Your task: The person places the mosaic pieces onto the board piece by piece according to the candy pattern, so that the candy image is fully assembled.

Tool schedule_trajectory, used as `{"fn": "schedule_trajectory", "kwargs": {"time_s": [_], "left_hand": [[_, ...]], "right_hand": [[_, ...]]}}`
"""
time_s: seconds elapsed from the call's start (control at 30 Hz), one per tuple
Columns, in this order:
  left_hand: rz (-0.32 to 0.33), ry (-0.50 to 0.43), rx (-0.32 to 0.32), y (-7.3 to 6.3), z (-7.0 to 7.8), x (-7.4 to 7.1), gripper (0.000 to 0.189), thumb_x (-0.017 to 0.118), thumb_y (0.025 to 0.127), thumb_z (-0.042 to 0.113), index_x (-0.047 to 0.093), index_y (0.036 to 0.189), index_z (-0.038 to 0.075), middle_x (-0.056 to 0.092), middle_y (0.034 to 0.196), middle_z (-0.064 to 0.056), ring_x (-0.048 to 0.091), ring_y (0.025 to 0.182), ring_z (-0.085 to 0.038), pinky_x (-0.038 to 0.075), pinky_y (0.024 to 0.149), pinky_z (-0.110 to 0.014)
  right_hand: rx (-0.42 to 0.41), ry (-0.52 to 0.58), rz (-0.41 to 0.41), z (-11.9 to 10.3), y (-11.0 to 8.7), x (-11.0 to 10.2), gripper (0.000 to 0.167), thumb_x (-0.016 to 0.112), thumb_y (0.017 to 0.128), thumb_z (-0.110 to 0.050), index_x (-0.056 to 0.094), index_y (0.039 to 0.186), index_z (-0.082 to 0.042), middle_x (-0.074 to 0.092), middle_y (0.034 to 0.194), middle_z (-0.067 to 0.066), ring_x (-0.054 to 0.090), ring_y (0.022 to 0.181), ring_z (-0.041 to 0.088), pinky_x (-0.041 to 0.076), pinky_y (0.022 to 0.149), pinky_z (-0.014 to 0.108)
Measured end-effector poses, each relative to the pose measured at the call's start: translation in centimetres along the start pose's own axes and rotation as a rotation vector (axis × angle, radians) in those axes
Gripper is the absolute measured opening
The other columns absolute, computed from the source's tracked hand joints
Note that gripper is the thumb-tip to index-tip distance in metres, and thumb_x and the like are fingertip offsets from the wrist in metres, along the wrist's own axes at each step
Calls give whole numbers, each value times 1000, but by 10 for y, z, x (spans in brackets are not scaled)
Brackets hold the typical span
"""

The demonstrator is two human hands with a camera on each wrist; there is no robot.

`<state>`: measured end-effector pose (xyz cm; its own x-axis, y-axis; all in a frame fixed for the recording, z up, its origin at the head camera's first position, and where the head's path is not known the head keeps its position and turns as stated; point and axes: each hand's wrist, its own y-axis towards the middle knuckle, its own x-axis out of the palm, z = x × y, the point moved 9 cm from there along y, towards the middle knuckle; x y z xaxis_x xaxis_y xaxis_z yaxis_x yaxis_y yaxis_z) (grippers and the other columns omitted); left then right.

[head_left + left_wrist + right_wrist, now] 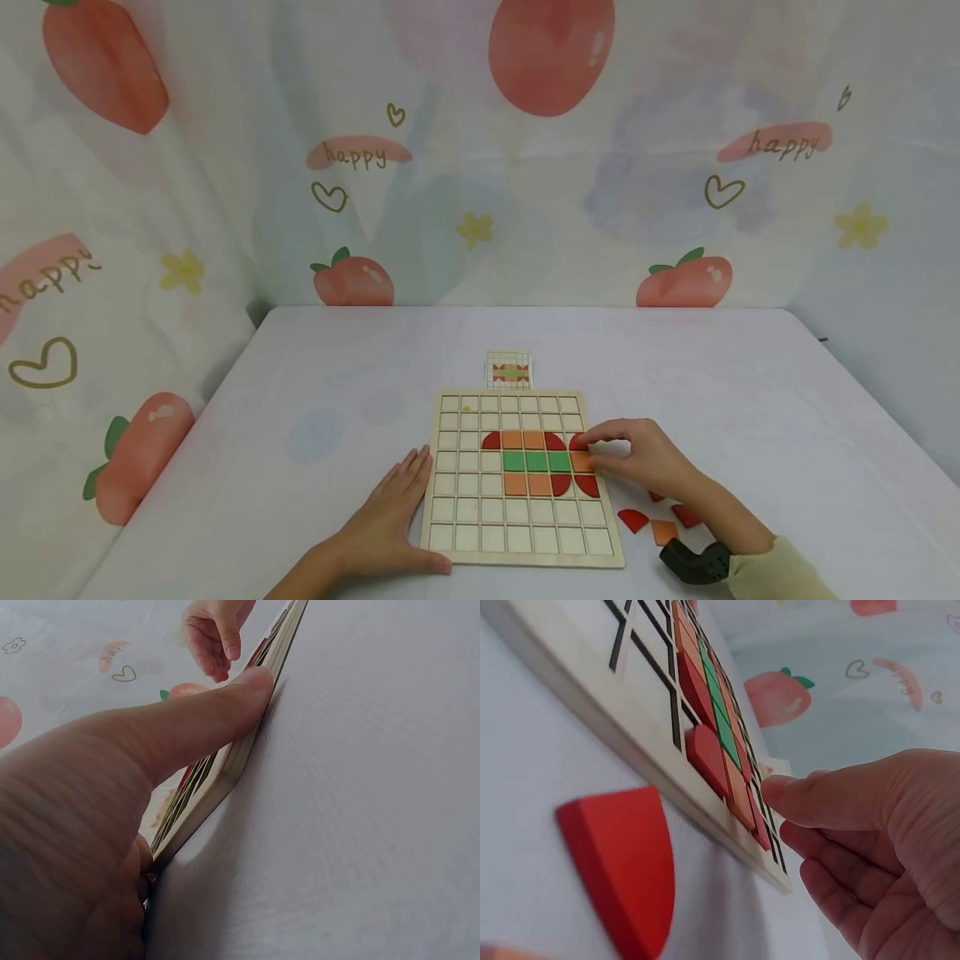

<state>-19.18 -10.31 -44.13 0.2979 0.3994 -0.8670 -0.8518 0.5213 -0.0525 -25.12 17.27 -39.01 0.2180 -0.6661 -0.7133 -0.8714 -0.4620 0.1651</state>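
A wooden grid board lies on the table with red quarter-circle, orange square and green square tiles set in its middle rows. My left hand braces the board's near-left corner, its straight fingers along the left side and its thumb on the front edge. Over the board's right edge hovers my right hand, thumb and fingertips apart beside an orange tile and a red quarter-circle tile in the rightmost column. In the right wrist view no tile shows between its fingers.
A small pattern card stands against the board's far edge. Right of the board lie loose tiles: a red quarter circle, an orange square and another red one. A black device sits at the right wrist.
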Motion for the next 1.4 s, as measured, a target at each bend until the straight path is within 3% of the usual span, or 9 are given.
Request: {"fn": "schedule_trajectory", "kwargs": {"time_s": [0.23, 0.6, 1.1, 1.4], "left_hand": [[14, 6, 13, -1, 2, -2, 123, 58, 64, 77, 8, 147, 1, 3, 153, -8, -1, 138, -22, 8, 109, -45], [14, 13, 13, 0, 1, 0, 123, 57, 64, 78, 8, 147, 2, 3, 153, -8, 0, 139, -23, 9, 109, -45], [11, 18, 8, 0, 0, 0, 123, 56, 63, 79, 8, 147, 2, 3, 153, -7, 0, 139, -22, 9, 109, -45], [10, 19, 6, 0, 1, -1, 123, 56, 63, 78, 8, 147, 2, 3, 153, -7, 0, 139, -22, 8, 109, -44]], "right_hand": [[101, -58, 40, 15, -12, -11, 23, 74, 78, -14, 70, 100, -13, 67, 97, -5, 59, 95, 22, 49, 81, 43], [128, -114, 133, 23, -27, -34, 23, 75, 76, -11, 71, 100, -11, 67, 98, -2, 59, 96, 25, 49, 80, 46], [298, -212, 131, 50, -49, -56, 33, 77, 74, -23, 70, 101, -5, 67, 99, 8, 57, 96, 33, 47, 78, 52], [337, -218, 141, 61, -64, -59, 38, 79, 71, -23, 70, 101, -4, 67, 100, 9, 58, 96, 33, 47, 79, 52]]}}
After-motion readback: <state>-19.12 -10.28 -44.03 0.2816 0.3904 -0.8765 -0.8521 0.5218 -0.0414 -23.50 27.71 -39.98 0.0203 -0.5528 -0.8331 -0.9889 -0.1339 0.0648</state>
